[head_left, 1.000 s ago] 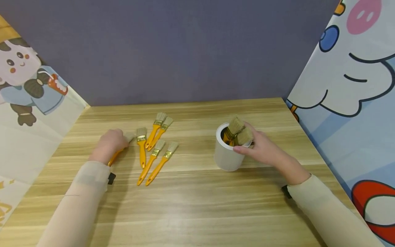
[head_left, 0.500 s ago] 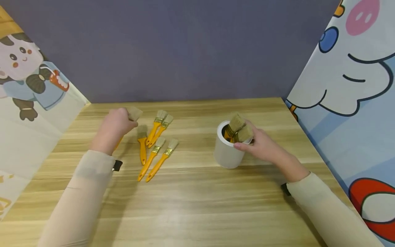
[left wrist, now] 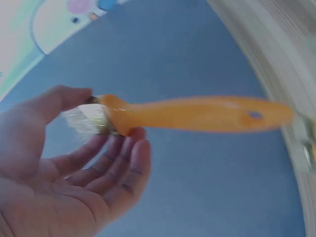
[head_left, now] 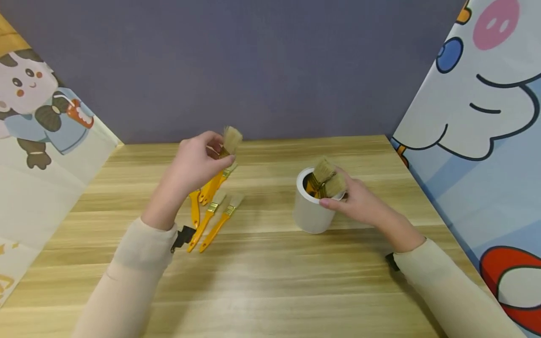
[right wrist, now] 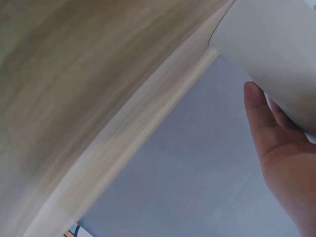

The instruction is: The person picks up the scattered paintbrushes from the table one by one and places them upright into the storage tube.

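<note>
My left hand pinches a paintbrush near its metal band, bristles up, raised above the table. The left wrist view shows this brush's orange handle hanging free of the fingers, which hold it between thumb and fingertips. A white cylindrical can stands upright on the table to the right. My right hand grips it at the upper right side, thumb at the near rim and the other fingers mostly hidden behind. Brushes stick out of the can bristles-up. In the right wrist view, fingers lie along the can's wall.
Several orange-handled paintbrushes lie on the wooden table below and beside my left hand, two of them nearest: one brush and another brush. A dark panel closes the back, and cartoon-printed walls flank both sides.
My left hand has lifted a paintbrush from the far left of the table and carried it right, over the other brushes. The right hand and the can have stayed in place.
</note>
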Motion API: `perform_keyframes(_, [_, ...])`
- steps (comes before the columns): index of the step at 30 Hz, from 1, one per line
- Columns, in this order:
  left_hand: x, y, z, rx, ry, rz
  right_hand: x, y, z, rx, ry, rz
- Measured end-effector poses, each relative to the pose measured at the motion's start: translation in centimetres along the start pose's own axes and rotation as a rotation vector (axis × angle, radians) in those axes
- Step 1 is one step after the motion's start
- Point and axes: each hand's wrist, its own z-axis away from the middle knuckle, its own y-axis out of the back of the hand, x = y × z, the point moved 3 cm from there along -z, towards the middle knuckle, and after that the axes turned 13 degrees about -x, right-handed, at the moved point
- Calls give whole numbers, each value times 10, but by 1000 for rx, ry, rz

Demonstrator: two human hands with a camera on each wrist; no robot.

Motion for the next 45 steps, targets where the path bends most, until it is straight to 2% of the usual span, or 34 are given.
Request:
perform_keyframes(6, [30, -2, 5, 90, -175, 202, -2, 1, -2, 11, 48, -3])
perform_keyframes(11, [50, -5, 10, 131, -246, 340, -3, 2, -2, 6, 60, -8])
perform_keyframes(15, [68, -11, 11, 132, -302, 411, -4, 1, -2, 5, 65, -2])
perform_keyframes(22, [92, -24, 11, 91, -393, 430, -3, 1, -3, 2, 81, -3])
perform_keyframes(26, [100, -28, 8, 80, -432, 458, -2, 1, -2, -1, 89, -23])
perform_keyframes(31, [110, -36, 4, 72, -512, 491, -1, 2, -3, -6, 90, -39])
perform_keyframes(35, [115, -47, -1, 70, -567, 472, 1, 0, -3, -7, 102, -38])
perform_keyframes(39, [118, -61, -6, 53, -575, 426, 3, -1, -3, -5, 117, -35])
perform_keyframes(45, [117, -80, -14, 2, -533, 373, 3, -3, -3, -12, 115, -52])
